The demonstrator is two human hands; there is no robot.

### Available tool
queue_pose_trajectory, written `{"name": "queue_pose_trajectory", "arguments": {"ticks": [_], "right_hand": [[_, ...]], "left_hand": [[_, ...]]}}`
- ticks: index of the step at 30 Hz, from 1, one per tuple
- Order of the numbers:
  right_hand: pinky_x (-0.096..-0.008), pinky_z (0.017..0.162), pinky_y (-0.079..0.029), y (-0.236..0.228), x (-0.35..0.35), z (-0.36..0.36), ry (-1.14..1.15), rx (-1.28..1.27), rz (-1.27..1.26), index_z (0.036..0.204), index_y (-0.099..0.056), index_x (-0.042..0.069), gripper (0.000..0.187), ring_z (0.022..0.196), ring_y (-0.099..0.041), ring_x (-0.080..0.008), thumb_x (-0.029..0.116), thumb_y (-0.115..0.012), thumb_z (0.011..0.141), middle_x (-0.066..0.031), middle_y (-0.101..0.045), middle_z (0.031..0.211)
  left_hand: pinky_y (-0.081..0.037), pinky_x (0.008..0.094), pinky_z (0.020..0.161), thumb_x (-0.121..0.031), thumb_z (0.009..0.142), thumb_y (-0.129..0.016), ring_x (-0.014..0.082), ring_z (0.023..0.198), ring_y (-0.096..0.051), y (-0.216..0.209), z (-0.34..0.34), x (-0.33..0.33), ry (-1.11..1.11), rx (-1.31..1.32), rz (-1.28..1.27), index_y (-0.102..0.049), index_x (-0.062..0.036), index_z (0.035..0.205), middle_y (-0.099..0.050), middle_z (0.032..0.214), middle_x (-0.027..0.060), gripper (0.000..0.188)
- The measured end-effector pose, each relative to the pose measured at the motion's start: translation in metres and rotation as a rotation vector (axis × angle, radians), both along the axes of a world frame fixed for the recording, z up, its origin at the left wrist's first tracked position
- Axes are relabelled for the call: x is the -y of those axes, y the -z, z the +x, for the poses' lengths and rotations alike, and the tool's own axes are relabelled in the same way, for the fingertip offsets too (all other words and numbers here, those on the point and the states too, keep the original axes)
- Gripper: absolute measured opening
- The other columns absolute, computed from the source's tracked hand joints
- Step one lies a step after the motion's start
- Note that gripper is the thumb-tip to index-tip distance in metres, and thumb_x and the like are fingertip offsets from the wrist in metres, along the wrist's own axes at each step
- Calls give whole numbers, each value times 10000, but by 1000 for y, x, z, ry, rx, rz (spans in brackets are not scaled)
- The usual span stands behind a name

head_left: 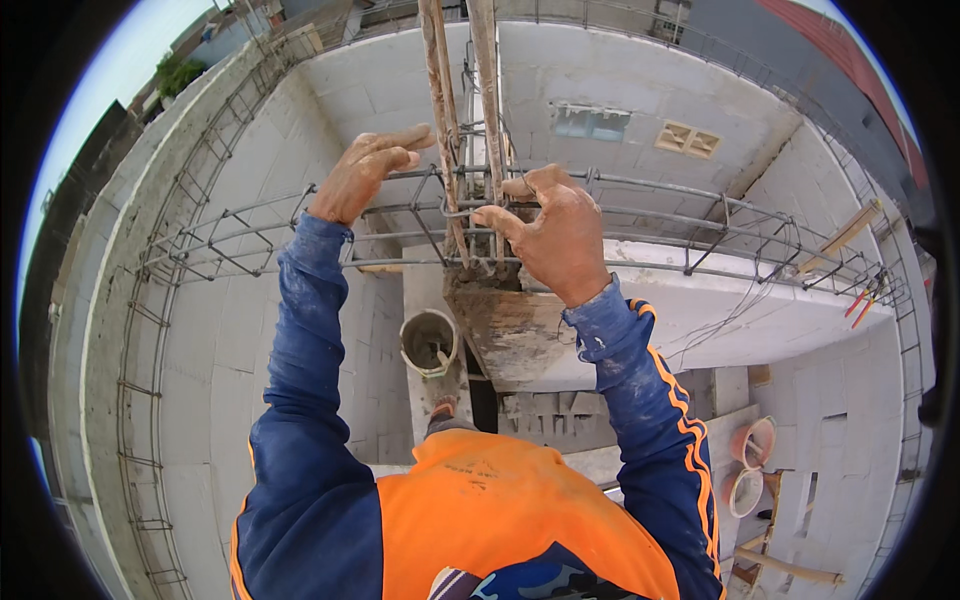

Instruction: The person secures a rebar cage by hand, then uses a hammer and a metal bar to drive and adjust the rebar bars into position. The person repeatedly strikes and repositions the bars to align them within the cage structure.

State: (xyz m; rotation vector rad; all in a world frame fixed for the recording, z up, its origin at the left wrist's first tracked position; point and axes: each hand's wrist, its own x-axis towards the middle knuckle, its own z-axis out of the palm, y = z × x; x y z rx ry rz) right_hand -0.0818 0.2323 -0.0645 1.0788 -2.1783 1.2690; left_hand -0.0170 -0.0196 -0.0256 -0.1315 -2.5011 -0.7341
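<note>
Vertical rebar rods [488, 90], caked with cement, rise through a horizontal rebar cage [660, 212] in front of me. My left hand [362, 172] is over the cage, left of the rods, with its fingers stretched toward them and nothing seen in it. At the right-hand rod, the curled fingers of my right hand [550, 232] meet the steel, its thumb across the front. Part of that grip is hidden behind my fingers. Below the rods lies rough mortar [482, 272] at the top of a wooden formwork board [520, 335].
A bucket [429, 342] with a tool inside stands below on a narrow ledge by my foot. Pliers with red handles [860, 305] hang at the cage's right end. Pale block walls [640, 90] surround me. Lower right are two more buckets [745, 492] and timber pieces [790, 567].
</note>
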Motion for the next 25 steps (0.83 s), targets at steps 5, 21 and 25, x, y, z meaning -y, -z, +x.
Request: {"name": "queue_pose_trajectory", "arguments": {"ticks": [5,21,25], "right_hand": [[-411,747,-539,-2,0,1,-21,50,7,932,-707,13,461,815,-694,-333,377,-889,715,-143,-708,889],[-399,736,-550,-11,0,-2,-42,98,103,932,-729,20,463,797,-719,-318,414,-872,734,-151,-736,867],[-404,748,-551,-8,-3,-1,-29,134,125,968,-720,20,493,817,-720,-326,430,-866,737,-156,-741,898]], "left_hand": [[-529,462,694,-423,1011,-554,365,762,-704,10,-58,19,-121,104,-52,-719,3,1059,-691,825,264,460],[-540,399,752,-504,1030,-471,357,757,-712,21,-46,-34,-288,-327,477,-762,3,990,-732,797,189,586],[-559,394,848,-529,1058,-374,252,901,-736,49,-7,-88,-460,-407,375,-748,-12,1115,-762,881,175,641]]}}
